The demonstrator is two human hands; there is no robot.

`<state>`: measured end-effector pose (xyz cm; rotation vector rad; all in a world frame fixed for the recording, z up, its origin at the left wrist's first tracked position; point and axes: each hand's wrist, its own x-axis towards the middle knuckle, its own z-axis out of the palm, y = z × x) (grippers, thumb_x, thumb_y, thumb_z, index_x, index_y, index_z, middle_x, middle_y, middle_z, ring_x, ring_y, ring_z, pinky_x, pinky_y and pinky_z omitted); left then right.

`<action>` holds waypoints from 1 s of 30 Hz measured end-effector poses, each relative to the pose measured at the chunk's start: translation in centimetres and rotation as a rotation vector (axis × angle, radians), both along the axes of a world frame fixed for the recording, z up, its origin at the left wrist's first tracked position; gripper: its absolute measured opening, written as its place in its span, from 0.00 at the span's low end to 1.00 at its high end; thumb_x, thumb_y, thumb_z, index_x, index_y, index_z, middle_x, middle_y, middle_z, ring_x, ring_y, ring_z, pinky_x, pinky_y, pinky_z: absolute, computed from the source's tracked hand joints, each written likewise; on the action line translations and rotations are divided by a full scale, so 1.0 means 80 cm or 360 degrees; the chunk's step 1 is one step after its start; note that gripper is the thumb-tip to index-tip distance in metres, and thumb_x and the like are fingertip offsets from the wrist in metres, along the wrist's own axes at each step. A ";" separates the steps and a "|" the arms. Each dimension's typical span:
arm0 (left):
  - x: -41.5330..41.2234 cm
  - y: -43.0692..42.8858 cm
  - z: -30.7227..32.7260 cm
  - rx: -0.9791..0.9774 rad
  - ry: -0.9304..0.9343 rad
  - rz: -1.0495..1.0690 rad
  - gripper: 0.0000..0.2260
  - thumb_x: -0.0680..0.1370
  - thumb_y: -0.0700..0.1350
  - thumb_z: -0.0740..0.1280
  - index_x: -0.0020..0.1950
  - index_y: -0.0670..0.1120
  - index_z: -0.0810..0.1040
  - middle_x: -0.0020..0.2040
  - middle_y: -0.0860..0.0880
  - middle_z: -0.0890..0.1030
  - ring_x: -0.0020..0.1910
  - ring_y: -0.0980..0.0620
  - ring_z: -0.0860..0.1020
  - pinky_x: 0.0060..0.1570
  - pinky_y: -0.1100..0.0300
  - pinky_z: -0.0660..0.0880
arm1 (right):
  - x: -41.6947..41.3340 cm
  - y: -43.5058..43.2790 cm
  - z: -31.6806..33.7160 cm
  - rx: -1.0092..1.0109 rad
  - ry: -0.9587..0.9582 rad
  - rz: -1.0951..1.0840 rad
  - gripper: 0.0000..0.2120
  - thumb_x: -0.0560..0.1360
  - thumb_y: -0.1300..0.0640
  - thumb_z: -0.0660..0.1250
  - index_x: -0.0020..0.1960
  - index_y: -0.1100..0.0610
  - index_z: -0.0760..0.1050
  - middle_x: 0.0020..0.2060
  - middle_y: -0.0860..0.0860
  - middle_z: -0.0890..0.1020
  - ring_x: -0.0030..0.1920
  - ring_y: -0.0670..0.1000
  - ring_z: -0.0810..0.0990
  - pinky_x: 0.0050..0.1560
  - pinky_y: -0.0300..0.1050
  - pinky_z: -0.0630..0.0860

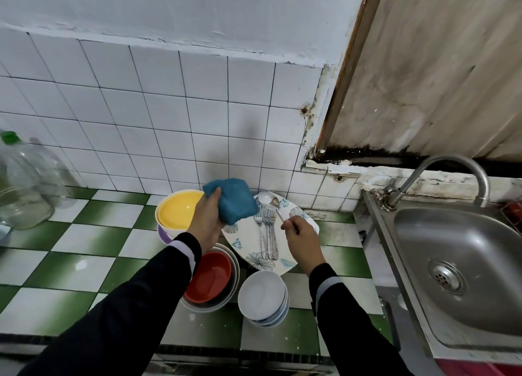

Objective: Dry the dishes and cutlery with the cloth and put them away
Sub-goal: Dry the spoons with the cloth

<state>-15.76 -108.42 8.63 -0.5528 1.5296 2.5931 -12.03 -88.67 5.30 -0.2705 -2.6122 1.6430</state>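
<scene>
Left hand (205, 220) clamped round a folded blue terry cloth (233, 201), right hand (303, 238) pinching the handle of a steel spoon (274, 201), above a floral white plate (245, 243) of steel forks (267, 233), on a green-and-white checked tile counter (84, 234)

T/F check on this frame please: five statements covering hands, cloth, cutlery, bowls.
1. The left hand holds the blue cloth. True.
2. The right hand is empty. False: it pinches the handle of a spoon.
3. The yellow bowl sits left of the patterned plate. True.
4. The forks lie in the yellow bowl. False: they lie on the patterned plate.
5. The red bowl is stacked on the yellow bowl. False: it is nested in a separate stack nearer the person.
</scene>
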 end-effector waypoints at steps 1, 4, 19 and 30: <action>0.003 0.004 0.001 -0.0290 0.0155 0.0045 0.11 0.84 0.45 0.59 0.65 0.46 0.73 0.58 0.44 0.80 0.53 0.50 0.79 0.46 0.60 0.76 | 0.000 -0.006 0.002 0.0004 -0.0050 0.0035 0.07 0.81 0.63 0.60 0.46 0.56 0.75 0.35 0.46 0.75 0.35 0.46 0.72 0.40 0.41 0.72; 0.019 0.016 0.000 -0.1165 0.0599 -0.0148 0.06 0.83 0.41 0.62 0.58 0.50 0.74 0.46 0.47 0.78 0.41 0.53 0.74 0.40 0.64 0.71 | 0.001 -0.031 0.021 -0.0019 -0.0060 0.0209 0.08 0.80 0.66 0.59 0.48 0.55 0.73 0.37 0.46 0.76 0.37 0.48 0.72 0.40 0.40 0.71; 0.023 0.032 0.006 -0.1888 0.0880 -0.0395 0.16 0.80 0.36 0.63 0.68 0.44 0.75 0.60 0.41 0.81 0.57 0.40 0.79 0.49 0.61 0.69 | 0.014 -0.041 0.052 0.0173 0.0079 0.0282 0.07 0.78 0.68 0.60 0.47 0.62 0.76 0.41 0.52 0.79 0.44 0.52 0.74 0.38 0.28 0.65; 0.053 0.056 -0.011 -0.1962 0.1038 -0.0651 0.22 0.76 0.39 0.61 0.71 0.45 0.72 0.69 0.44 0.75 0.66 0.43 0.75 0.66 0.51 0.71 | 0.000 -0.037 0.053 -0.1219 -0.0391 -0.0070 0.18 0.76 0.76 0.53 0.48 0.58 0.75 0.33 0.54 0.73 0.26 0.46 0.66 0.22 0.35 0.60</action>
